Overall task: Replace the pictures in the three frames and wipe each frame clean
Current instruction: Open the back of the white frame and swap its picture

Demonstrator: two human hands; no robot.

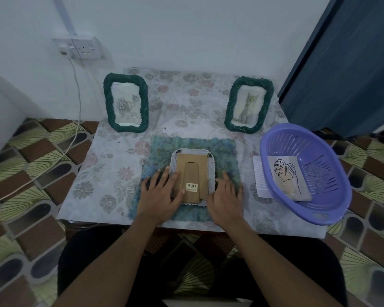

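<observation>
Face-down white frame [211, 173] on blue cloth [160, 151]. L hand [162, 193] grip apart, flat on backing [182, 165]; R hand [227, 196] grip apart, touching frame's R edge.

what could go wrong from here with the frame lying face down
1. The purple basket holding the leaf picture seems to overhang the table at its right edge; an elbow nudge could tip it off.
2. The left hand lies on the face-down frame, the right hand at its edge; hard pressing might stress the front.
</observation>
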